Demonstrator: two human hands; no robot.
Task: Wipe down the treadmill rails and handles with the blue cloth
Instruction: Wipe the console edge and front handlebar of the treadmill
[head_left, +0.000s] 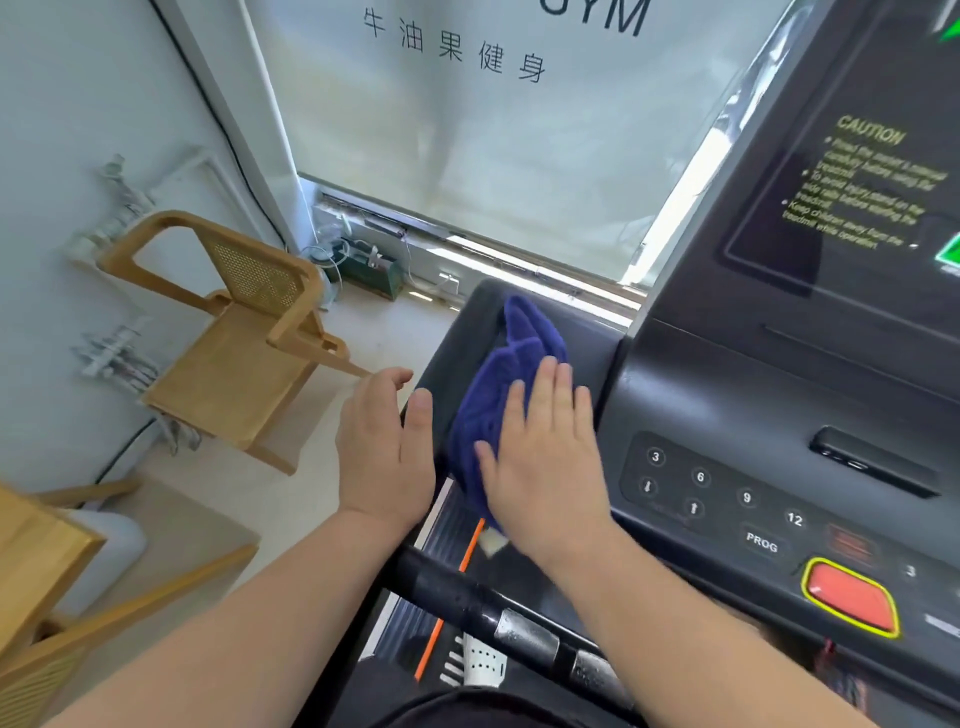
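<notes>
Closest in, the black tubular crossbar handle with silver grip plates (519, 618) runs across the bottom of the view, and no cloth is on it. Whether it has had its wipe I cannot tell, as its shine gives nothing away.

Just beyond it, both hands are at work. The right hand (545, 467) lies flat with fingers straight and spread, pressing down on the crumpled blue terry cloth (498, 374) and curling round nothing. The left hand (384, 447) sits just beside it at the outer edge of the dark grey padded left side rail (467, 322), fingers relaxed and loose, thumb against that edge, holding nothing. It looks like a steadying hand.

The cloth itself is on top of that left rail, bunched lengthwise. Its near end is under the palm and its far tip reaches toward the rail's rounded far corner without covering it.

So, by my reading, the job is underway but far from finished. This rail is mid-wipe, with its far corner and outer edge still bare of cloth. The right-hand rail is out of view, and the crossbar is probably still to come. The grey console keypad with numbered buttons (727, 493) sits right of the cloth, untouched.

Further off, a light wooden chair with a cane back (234, 338) stands by the wall.
</notes>
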